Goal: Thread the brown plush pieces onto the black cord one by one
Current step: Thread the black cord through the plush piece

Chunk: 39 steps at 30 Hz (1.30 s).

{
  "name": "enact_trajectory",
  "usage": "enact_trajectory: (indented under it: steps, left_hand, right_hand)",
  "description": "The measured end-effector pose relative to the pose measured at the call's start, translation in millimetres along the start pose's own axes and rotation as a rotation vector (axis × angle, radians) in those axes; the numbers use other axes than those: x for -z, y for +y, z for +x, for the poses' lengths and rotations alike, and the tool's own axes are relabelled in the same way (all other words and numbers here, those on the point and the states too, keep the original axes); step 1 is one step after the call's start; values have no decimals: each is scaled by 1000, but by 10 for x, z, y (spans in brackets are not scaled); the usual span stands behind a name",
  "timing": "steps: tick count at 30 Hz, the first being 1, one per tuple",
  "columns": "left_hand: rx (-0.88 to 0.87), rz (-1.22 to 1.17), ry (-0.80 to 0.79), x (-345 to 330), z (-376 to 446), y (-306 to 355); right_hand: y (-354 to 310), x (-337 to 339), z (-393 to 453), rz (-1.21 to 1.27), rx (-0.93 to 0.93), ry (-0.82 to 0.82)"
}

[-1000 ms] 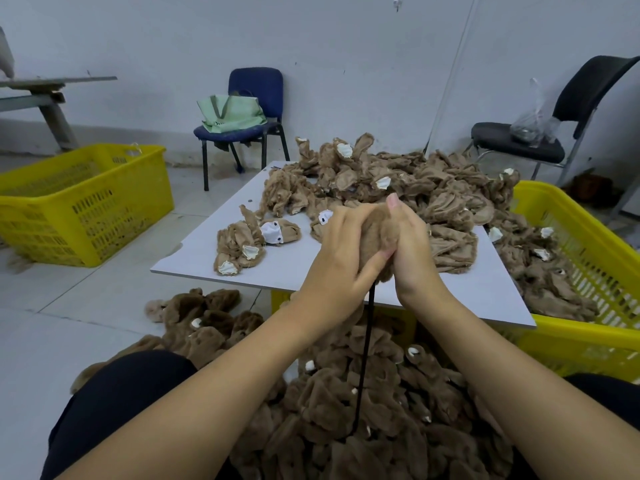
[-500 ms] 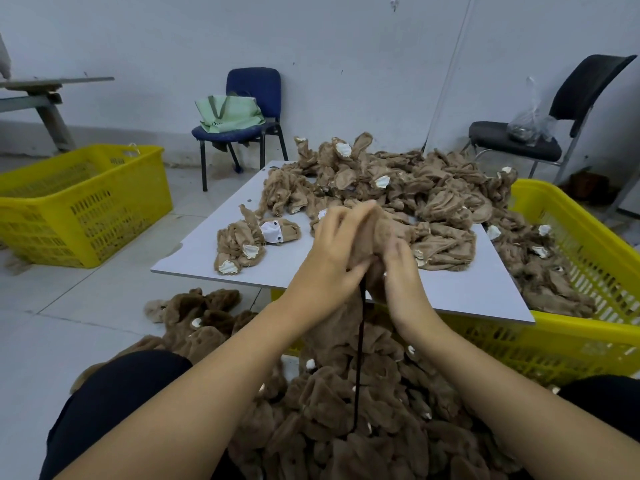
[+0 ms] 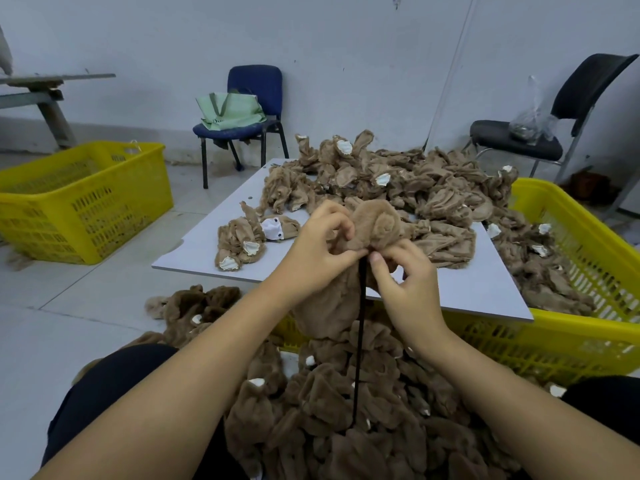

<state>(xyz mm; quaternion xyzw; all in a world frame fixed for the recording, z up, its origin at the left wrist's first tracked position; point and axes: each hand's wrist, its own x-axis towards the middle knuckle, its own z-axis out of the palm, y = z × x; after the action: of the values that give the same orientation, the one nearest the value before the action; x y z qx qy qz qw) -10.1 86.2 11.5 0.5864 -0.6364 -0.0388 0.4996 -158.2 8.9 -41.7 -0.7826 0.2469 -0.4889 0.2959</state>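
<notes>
A brown plush piece [image 3: 374, 223] is held up in front of me over the near edge of the white board [image 3: 204, 247]. My left hand [image 3: 318, 251] pinches its lower edge between thumb and fingers. My right hand [image 3: 405, 282] pinches the plush right beside it, at the top of the black cord [image 3: 358, 348]. The cord runs straight down from the pinch into a heap of threaded plush pieces [image 3: 346, 427] between my knees. Loose plush pieces [image 3: 391, 181] are piled on the far half of the board.
A yellow crate [image 3: 561, 344] under the board's right side holds more plush. Another yellow crate [image 3: 79, 202] stands on the floor at left. A blue chair [image 3: 249, 109] with a green bag and a black chair [image 3: 540, 133] stand by the wall.
Both hands have come down a little and toward me. The plush piece now hangs lower along the cord, and my right hand has shifted from wrapping the piece to pinching at the cord's top.
</notes>
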Motion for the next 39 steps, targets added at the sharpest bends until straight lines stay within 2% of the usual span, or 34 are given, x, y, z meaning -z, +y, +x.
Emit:
enact_trajectory:
  steps: [3, 6, 14, 17, 22, 28, 31, 35, 37, 39]
  left_hand:
    - [-3, 75, -117, 94, -5, -31]
    - [-18, 113, -138, 103, -33, -36]
    - [-150, 222, 136, -26, -55, 20]
    - [-146, 215, 206, -83, -61, 55]
    - [-385, 483, 93, -162, -107, 63]
    - [-618, 598, -33, -261, -186, 49]
    - [-609, 624, -50, -313, -194, 13]
    - [-415, 634, -16, -373, -191, -41]
    - [-383, 650, -38, -395, -212, -63]
    - [-339, 661, -50, -387, -215, -78]
  right_hand:
    - [34, -10, -16, -76, -31, -122]
    - [14, -34, -18, -80, -65, -174]
    - [-53, 5, 63, -101, -49, -276]
    - [-75, -6, 80, -172, -26, -307]
    - [-98, -49, 75, -127, -110, -267]
    - [-20, -36, 101, -116, -254, -258]
    - [-14, -21, 141, 50, -319, -256]
    - [-4, -13, 185, 382, -576, -307]
    - [18, -25, 154, 641, -704, -297]
    - [5, -16, 161, 929, -843, -212]
